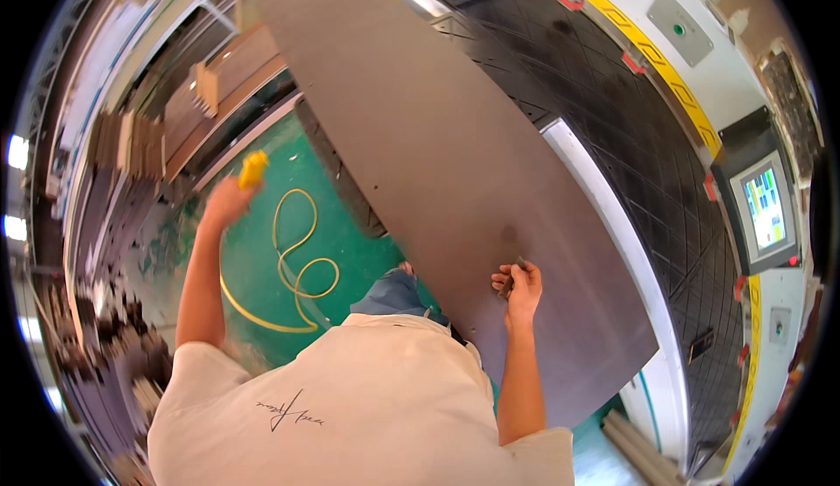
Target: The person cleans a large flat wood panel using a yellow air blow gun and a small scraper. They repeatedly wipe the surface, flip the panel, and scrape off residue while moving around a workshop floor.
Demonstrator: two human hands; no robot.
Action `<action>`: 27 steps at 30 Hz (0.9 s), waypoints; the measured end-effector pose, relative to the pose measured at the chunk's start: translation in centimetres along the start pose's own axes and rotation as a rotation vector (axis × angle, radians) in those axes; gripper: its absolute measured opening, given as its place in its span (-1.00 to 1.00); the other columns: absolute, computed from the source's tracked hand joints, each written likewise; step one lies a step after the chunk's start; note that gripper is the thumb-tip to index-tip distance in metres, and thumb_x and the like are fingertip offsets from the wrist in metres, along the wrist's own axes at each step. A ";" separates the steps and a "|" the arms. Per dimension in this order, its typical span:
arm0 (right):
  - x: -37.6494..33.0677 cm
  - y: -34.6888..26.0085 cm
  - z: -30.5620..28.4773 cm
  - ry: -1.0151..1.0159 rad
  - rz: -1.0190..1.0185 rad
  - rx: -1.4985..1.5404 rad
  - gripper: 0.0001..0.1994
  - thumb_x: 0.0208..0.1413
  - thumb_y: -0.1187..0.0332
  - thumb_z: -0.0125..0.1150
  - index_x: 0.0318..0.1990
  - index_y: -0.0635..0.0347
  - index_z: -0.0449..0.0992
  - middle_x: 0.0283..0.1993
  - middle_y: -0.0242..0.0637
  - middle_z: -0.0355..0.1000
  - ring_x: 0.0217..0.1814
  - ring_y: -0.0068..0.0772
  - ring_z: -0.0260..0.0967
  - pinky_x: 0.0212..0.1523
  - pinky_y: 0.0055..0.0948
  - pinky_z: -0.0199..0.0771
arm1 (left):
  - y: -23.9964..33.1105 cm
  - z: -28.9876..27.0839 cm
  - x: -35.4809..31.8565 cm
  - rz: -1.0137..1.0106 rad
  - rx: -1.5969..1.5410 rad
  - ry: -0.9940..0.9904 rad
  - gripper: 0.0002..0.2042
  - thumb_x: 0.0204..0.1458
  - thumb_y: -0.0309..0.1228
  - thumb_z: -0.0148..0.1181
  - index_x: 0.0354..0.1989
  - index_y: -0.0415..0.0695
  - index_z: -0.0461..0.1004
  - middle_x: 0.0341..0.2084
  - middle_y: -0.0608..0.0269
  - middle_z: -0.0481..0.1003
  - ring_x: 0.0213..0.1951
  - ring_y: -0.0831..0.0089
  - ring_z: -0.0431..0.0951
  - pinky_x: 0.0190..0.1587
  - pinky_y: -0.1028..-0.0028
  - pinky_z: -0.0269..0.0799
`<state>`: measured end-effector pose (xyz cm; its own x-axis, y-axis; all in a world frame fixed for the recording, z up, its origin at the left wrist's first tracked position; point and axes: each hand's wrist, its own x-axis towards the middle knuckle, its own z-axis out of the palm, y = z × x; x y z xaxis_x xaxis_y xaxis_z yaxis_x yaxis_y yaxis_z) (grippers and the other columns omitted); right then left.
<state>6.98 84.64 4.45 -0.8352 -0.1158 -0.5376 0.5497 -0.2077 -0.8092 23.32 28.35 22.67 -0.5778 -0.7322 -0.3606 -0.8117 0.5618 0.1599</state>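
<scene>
1. The wide, flat, brown panel (437, 136) lies face up in front of the person, and from where I stand it is the thing to measure everything else by. Its long axis slants from the far left, ahead of the person, down to the near right.

2. The right hand (525, 292) is clearly the nearer one: it is over the panel's near part, pinching a small, dark, flat piece (507, 286) between thumb and fingers. I can't tell whether that piece touches the panel's face.

3. The left hand (229, 202) is off to the left of the panel, well apart from its long left edge and out over the glossy green floor (254, 254). It is closed around a bright yellow handheld tool (253, 169); both are blurred, so I can't make out the exact finger placement.

4. So the panel lies beneath the right hand, but to the right of the left hand, with a stretch of floor between the yellow tool and that edge.

5. A thin, yellow, looping hose (271, 327) lies on the floor left of the panel. I can't see whether it joins the tool.

6. Along the panel's right side are a white metal rail (604, 175) and, beyond it, a dark, line-patterned machine bed (604, 75). Farther right a lit control screen (763, 206) sits in a dark housing.
</scene>
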 end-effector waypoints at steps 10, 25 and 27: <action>3.5 -1.6 5.5 0.388 -0.031 0.252 -0.73 0.38 0.42 0.11 0.16 0.26 0.37 -0.02 -0.11 0.54 -0.14 -0.21 0.62 -0.15 -0.28 0.71 | 21.5 5.8 2.8 0.728 0.178 -0.982 -0.38 0.13 0.24 0.19 -0.42 -0.21 0.62 -0.60 0.15 0.59 -0.44 0.14 0.62 -0.26 0.16 0.49; 9.7 -5.4 5.5 0.247 0.002 0.295 -0.82 0.38 0.41 0.16 0.05 0.21 0.46 -0.13 -0.14 0.58 -0.30 -0.38 0.54 -0.31 -0.43 0.53 | 25.7 4.6 18.0 0.475 0.017 -0.287 -0.56 0.17 -0.02 0.32 -0.18 -0.25 0.54 -0.44 0.06 0.60 -0.52 0.19 0.56 -0.36 0.27 0.47; 12.2 -7.1 7.6 0.142 -0.017 0.268 -0.82 0.38 0.41 0.15 0.05 0.21 0.46 -0.14 -0.15 0.58 -0.31 -0.43 0.52 -0.32 -0.46 0.48 | 24.9 4.8 20.1 0.170 -0.390 -0.592 -0.59 0.21 -0.09 0.32 -0.15 -0.29 0.54 -0.41 0.16 0.61 -0.57 0.45 0.50 -0.45 0.40 0.42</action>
<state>-7.21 77.36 5.46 -0.8228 0.0228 -0.5678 0.4958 -0.4594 -0.7370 -8.09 29.49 14.96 -0.6455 -0.2538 -0.7204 -0.7498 0.3903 0.5343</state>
